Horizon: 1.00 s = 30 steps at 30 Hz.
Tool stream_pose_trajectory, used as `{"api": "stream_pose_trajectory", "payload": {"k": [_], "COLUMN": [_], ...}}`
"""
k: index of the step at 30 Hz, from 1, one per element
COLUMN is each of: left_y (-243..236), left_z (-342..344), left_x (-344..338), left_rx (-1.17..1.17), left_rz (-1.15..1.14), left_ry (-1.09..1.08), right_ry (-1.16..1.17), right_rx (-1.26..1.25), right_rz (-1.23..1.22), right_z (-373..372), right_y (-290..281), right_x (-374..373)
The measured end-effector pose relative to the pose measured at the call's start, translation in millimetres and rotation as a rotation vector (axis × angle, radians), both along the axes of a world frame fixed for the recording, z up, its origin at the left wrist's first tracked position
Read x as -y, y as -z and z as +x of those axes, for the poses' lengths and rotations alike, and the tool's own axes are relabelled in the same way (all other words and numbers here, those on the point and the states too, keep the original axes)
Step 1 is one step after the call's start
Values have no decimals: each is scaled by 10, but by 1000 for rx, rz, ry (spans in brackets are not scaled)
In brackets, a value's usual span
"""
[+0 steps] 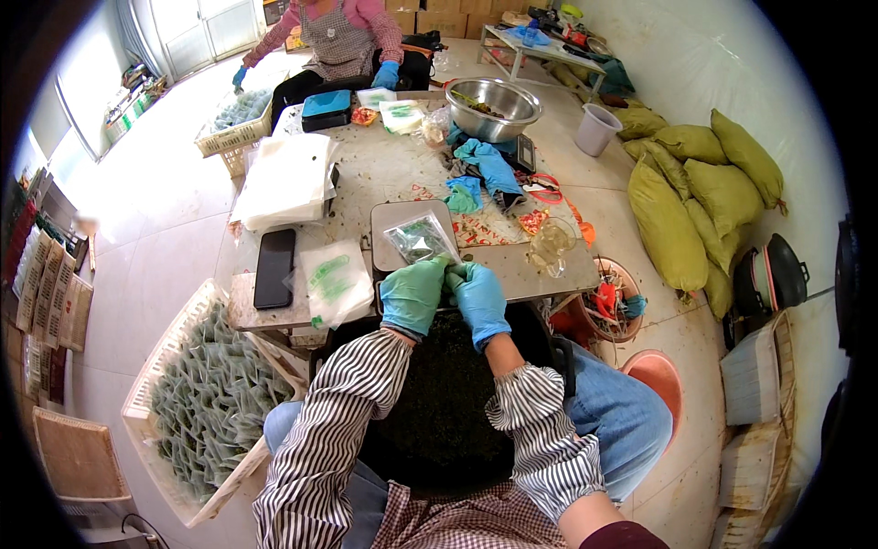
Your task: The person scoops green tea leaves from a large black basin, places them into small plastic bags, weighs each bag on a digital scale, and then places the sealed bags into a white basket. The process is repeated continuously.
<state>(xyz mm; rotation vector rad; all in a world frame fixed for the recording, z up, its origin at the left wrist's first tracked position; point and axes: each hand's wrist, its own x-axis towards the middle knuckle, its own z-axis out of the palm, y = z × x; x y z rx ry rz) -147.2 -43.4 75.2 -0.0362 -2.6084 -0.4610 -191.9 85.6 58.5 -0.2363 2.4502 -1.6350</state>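
A small clear plastic bag (422,238) of dark green leafy bits lies over a flat-topped scale (388,220) at the table's near edge. My left hand (412,297), in a green-smeared blue glove, pinches the bag's near end. Close against it, my right hand (479,297), in a blue glove, has its fingers closed at the same end. The fingertips partly hide each other. Below both hands, a black tub (439,393) of dark, loose leafy material stands between my knees. Left of the scale lies a stack of printed clear bags (335,282).
A black phone (274,269) and white sheets (285,178) lie at left. A crate (146,395) of filled bags stands on the floor. A steel bowl (508,95) sits at the far right. Across the table, another person (343,46) wears blue gloves. Green sacks (672,229) line the right wall.
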Motion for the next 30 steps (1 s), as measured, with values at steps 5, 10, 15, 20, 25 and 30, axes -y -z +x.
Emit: {"api": "stream_pose_trajectory", "payload": {"k": [5, 10, 15, 20, 25, 30], "left_y": [6, -35, -14, 81, 139, 84], "left_z": [-35, -42, -79, -174, -149, -117], "left_x": [33, 55, 73, 107, 132, 136], "left_rx": [25, 19, 10, 124, 108, 3], "left_rz": [-128, -144, -107, -123, -49, -40], "left_ry": [-18, 0, 25, -21, -15, 48], "right_ry": [-135, -248, -316, -161, -19, -33], "right_rx": [147, 123, 382, 408, 324, -156], "right_rz": [-40, 256, -140, -279, -243, 234], "right_z": [-146, -320, -201, 41, 73, -36], "right_y": [-104, -292, -403, -310, -242, -168], "right_x": [-90, -77, -246, -314, -238, -59]}}
